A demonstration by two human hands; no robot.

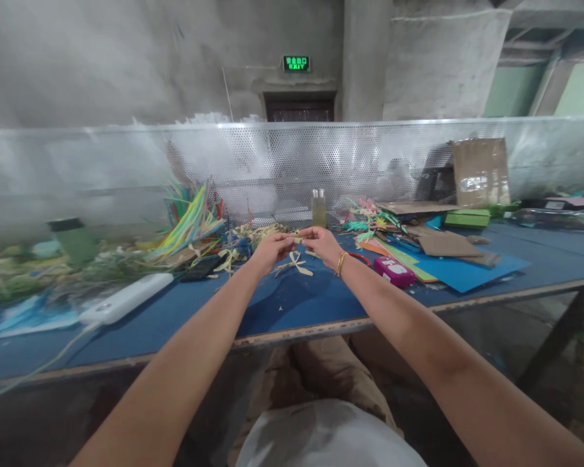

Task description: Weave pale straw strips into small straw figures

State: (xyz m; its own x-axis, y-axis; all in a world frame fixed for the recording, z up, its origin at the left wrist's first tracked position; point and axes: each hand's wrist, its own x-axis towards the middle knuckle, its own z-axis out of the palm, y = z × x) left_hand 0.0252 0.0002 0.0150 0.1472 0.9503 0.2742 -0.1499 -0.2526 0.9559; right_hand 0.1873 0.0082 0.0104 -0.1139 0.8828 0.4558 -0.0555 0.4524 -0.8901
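Observation:
My left hand (271, 251) and my right hand (322, 244) meet over the middle of the blue table, fingers pinched together. Between their fingertips is a small pale yellow strip (297, 240), held from both sides. It looks like paper or raffia, but the material is too small to be sure of. Just below the hands, a pale bow-like piece of strips (299, 264) lies on the table. My right wrist carries a gold bracelet (341, 263).
A white power strip (126, 298) with a cord lies at left, near a green cup (73, 241) and a bunch of coloured stems (194, 224). Behind the hands stands a clear bottle (318, 209). At right are a purple box (394, 271), blue sheets (472, 269) and cardboard (445, 244).

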